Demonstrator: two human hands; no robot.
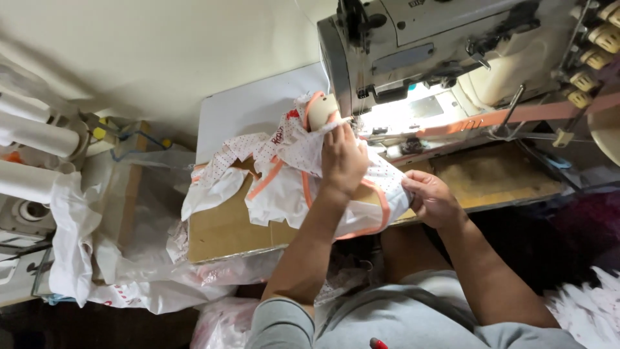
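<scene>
A small white garment [284, 187] with tiny red dots and orange binding lies bunched on the wooden sewing table [223, 232]. My left hand [342, 160] presses down on the cloth close to the needle area of the grey sewing machine [413, 45]. My right hand [431, 197] pinches the garment's right edge near the table's front edge. An orange binding strip [516, 115] runs from the right into the machine, under its lit work area.
A white board [258, 106] lies behind the garment. At left stand white rolls [35, 136] and a clear plastic bag [129, 213] draped over a box. Thread cones [597, 45] sit at the upper right. More white cloth [591, 310] is piled at lower right.
</scene>
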